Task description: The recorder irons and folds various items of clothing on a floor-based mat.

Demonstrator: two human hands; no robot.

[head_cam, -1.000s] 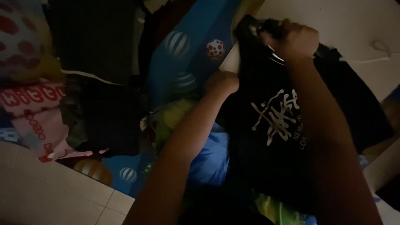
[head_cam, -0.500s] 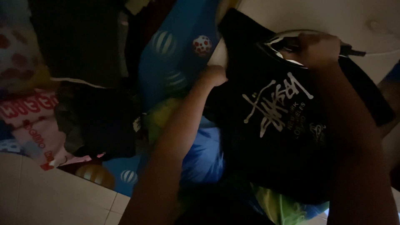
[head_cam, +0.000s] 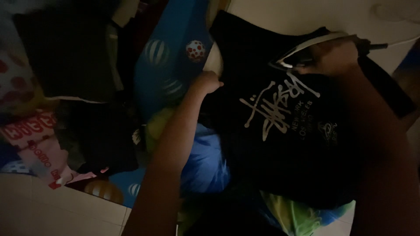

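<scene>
the black t-shirt [head_cam: 280, 144] with a pale printed design on its chest is lying spread over a blue patterned sheet [head_cam: 175, 65] on the floor, its upper edge reaching onto pale floor tiles [head_cam: 271, 13]. an iron [head_cam: 306, 50] is resting on the shirt just above the print, tip pointing left, with a cord [head_cam: 400, 41] trailing off to the right. the person's right hand [head_cam: 334, 57] is wrapping its grip closed around the iron's handle. the left hand [head_cam: 206, 82] is pressing down at the shirt's left edge, fingers curled together on the cloth, seemingly holding it taut. beyond the left arm, dark clothes [head_cam: 70, 52] are lying in a heap, with a pink and white printed cloth [head_cam: 35, 140] beside them at the sheet's edge. the light is very dim, so fine detail is hard to make out.

a likely risk is the iron passing over the printed design, where heat could soften or smear it. the left hand is lying fairly near the iron's tip, so a quick stroke toward it could burn the fingers. the soft, uneven bedding underneath could also be pressing new creases into the shirt.
</scene>
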